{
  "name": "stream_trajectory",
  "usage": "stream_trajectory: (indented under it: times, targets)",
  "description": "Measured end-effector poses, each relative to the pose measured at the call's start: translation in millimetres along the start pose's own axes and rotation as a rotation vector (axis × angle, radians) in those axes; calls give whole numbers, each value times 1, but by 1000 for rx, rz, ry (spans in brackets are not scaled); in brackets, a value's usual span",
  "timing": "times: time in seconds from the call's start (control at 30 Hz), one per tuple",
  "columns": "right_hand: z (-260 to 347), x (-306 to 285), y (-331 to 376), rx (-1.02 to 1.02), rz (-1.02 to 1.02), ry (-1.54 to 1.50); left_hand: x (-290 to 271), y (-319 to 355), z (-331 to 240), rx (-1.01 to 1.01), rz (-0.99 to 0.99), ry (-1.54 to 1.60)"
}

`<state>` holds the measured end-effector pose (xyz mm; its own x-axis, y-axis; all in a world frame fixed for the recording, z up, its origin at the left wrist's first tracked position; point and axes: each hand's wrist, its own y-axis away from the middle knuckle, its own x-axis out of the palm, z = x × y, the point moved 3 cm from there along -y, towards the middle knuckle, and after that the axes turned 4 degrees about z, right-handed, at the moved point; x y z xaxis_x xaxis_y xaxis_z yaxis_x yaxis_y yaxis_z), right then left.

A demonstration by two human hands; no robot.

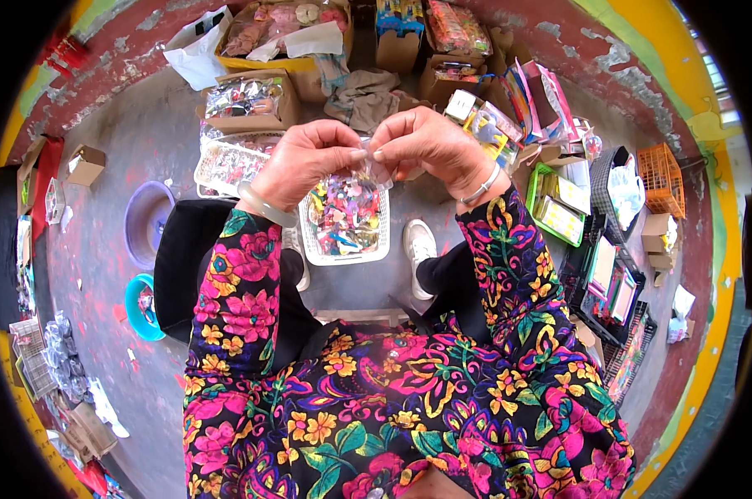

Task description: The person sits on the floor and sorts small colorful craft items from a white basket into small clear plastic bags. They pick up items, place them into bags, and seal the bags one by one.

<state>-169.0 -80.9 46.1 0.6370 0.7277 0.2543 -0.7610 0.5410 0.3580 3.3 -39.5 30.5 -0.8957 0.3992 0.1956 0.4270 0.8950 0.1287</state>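
Both hands meet in front of me, above a white plastic basket of small colourful pieces. A small clear plastic bag hangs between them. My left hand, with a pale bangle at its wrist, pinches one side with thumb and forefinger. From the other side my right hand, wearing a silver bracelet, pinches the same bag. What the bag contains, if anything, is too small to make out.
A second white basket stands at the left below a cardboard box of packets. Purple and turquoise basins sit on the left floor. Right are a green basket, an orange crate and black crates.
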Motion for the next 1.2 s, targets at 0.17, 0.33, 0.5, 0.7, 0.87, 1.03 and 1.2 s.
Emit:
stream_trajectory:
  times: [0.17,0.33,0.5,0.7,0.87,1.03,1.2]
  targets:
    - [8,7,5,-46,6,132,3,3,-9,70,-43,-115]
    - [10,6,7,-41,-10,204,5,2,-6,163,-49,-166]
    - [16,10,10,-51,-56,315,8,2,-6,215,-40,-210]
    - [10,4,-1,-204,-237,213,13,-6,-11,433,-540,-367]
    - [1,-1,-11,-261,-438,396,16,-12,5,326,-463,-797]
    - [-2,7,-13,-295,-321,366,11,-17,18,81,-328,-116]
    - [-6,7,-15,-268,-277,273,6,-16,17,-13,-195,7]
